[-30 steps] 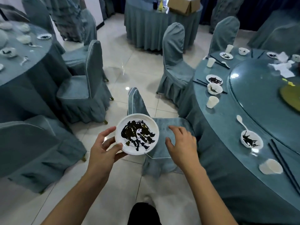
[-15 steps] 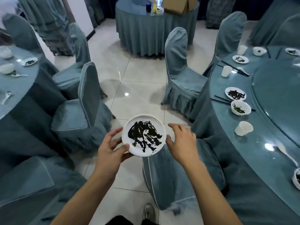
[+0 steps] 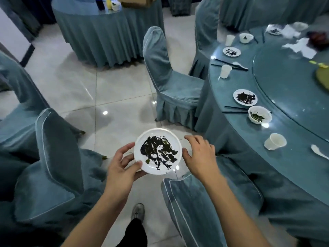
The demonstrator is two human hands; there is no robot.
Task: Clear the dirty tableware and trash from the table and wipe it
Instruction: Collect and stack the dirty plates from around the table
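My left hand [image 3: 122, 167] grips a white plate [image 3: 157, 151] smeared with dark sauce, thumb on its near rim, held over the floor. Just right of the plate hovers my right hand [image 3: 200, 156], fingers loosely spread and holding nothing. On the round blue table [image 3: 293, 168] to the right lie a dirty plate [image 3: 245, 97], a bowl with green scraps [image 3: 260, 114], a paper cup on its side [image 3: 275, 141], a white spoon [image 3: 318, 152] and black chopsticks [image 3: 235, 108]. Farther back stand another cup [image 3: 225, 71], a second dirty plate [image 3: 231, 51] and crumpled napkins [image 3: 300, 46].
Covered chairs hem me in: one below my right arm [image 3: 204, 202], one at my left [image 3: 53, 166], one ahead at the table [image 3: 170, 82]. Another draped round table [image 3: 106, 31] with a cardboard box stands at the back. My shoe [image 3: 137, 211] is on the tiled floor.
The view has swung right and forward, so the dirty table fills more of the right side. My left hand still carries the plate; my right hand stays beside it.
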